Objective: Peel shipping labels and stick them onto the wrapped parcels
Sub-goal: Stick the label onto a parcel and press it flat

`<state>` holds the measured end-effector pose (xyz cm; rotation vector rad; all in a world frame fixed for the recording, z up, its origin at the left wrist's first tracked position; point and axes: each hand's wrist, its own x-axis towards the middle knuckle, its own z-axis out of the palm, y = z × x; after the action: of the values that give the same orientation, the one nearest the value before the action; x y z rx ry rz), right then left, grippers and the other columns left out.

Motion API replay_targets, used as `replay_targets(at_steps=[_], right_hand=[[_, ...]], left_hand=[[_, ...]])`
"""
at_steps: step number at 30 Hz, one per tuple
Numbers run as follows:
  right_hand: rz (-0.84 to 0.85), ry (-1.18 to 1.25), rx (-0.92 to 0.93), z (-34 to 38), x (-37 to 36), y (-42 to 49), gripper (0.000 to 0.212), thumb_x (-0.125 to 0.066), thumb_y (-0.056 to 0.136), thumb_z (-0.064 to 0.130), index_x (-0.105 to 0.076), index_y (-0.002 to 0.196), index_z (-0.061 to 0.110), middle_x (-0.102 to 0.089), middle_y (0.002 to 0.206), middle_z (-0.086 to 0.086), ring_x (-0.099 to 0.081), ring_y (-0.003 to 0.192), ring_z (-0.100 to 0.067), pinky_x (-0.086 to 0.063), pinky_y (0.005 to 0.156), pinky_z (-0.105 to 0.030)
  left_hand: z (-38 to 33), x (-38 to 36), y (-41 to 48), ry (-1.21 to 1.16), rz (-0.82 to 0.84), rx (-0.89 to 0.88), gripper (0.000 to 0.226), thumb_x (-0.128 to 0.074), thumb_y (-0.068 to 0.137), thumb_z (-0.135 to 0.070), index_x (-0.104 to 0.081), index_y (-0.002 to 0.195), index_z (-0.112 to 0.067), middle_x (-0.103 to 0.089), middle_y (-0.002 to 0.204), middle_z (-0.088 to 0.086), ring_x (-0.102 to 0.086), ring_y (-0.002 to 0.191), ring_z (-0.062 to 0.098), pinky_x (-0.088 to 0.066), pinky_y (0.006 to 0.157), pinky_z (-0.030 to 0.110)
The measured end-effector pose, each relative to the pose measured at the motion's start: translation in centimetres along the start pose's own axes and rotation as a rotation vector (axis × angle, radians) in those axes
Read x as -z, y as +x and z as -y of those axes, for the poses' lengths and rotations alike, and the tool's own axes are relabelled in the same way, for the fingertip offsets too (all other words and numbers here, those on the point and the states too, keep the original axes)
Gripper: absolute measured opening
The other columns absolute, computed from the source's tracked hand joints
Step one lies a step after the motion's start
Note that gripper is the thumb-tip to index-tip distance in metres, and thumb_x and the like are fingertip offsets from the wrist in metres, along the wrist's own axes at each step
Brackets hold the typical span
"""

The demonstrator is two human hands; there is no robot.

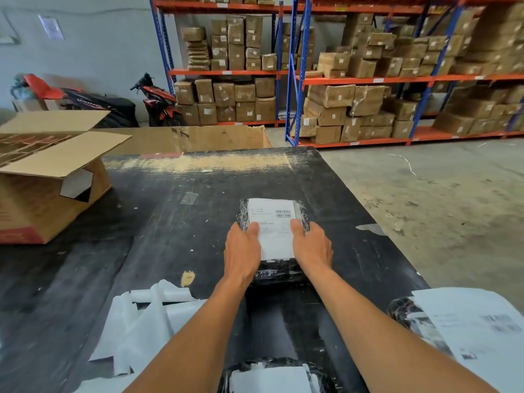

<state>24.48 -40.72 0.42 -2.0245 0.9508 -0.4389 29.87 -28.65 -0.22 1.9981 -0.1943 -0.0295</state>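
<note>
Centre of frame: a black-wrapped parcel (279, 269) lies on the black desk (170, 222), with a white shipping label (273, 219) across its top. The left hand (242, 248) and right hand (312, 245) grip the parcel's two sides, fingers curled round its edges, each thumb pressed flat on the label. Lower left: torn white backing paper (141, 321). Bottom edge: a second parcel (272, 375). Left: an open cardboard box (51, 188) on the desk.
</note>
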Motion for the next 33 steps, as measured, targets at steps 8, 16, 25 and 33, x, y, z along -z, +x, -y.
replay_targets(at_steps=[8, 16, 25, 33], right_hand=[[0.111, 0.077, -0.013, 0.8, 1.7, -0.4, 0.062, -0.038, 0.102, 0.052, -0.033, 0.151, 0.014, -0.045, 0.150, -0.012, -0.039, 0.138, -0.036, -0.034, 0.108, -0.044], [0.201, 0.241, -0.034, 3.2, 3.8, -0.2, 0.060, -0.047, 0.092, 0.060, -0.038, 0.134, 0.019, -0.053, 0.131, -0.007, -0.051, 0.116, -0.030, -0.044, 0.094, -0.043], [0.184, 0.181, -0.028, 5.0, 3.9, -4.6, 0.068, -0.026, 0.097, 0.054, -0.041, 0.147, 0.010, -0.043, 0.151, -0.010, -0.043, 0.136, -0.033, -0.034, 0.113, -0.050], [0.083, 0.123, -0.064, 2.5, 5.3, -10.7, 0.054, -0.033, 0.093, 0.058, -0.051, 0.106, 0.009, -0.058, 0.119, -0.009, -0.055, 0.108, -0.030, -0.042, 0.090, -0.041]], left_hand=[[-0.4, 0.5, -0.4, -0.111, 0.018, -0.096, 0.021, -0.044, 0.103, -0.033, -0.046, 0.115, -0.016, -0.057, 0.115, 0.003, -0.055, 0.103, 0.019, -0.040, 0.081, 0.029], [-2.9, 2.6, 0.1, -0.104, 0.017, -0.102, 0.030, -0.038, 0.103, -0.043, -0.042, 0.115, -0.016, -0.061, 0.112, 0.004, -0.057, 0.097, 0.021, -0.040, 0.076, 0.033], [-3.5, 5.9, -1.6, -0.086, 0.001, -0.049, 0.044, -0.037, 0.104, -0.037, -0.052, 0.125, -0.002, -0.059, 0.122, 0.012, -0.054, 0.108, 0.027, -0.038, 0.082, 0.035], [-1.9, 7.2, -7.7, -0.120, -0.007, 0.056, 0.036, -0.038, 0.099, -0.036, -0.057, 0.098, -0.005, -0.064, 0.099, 0.011, -0.052, 0.079, 0.025, -0.038, 0.067, 0.036]])
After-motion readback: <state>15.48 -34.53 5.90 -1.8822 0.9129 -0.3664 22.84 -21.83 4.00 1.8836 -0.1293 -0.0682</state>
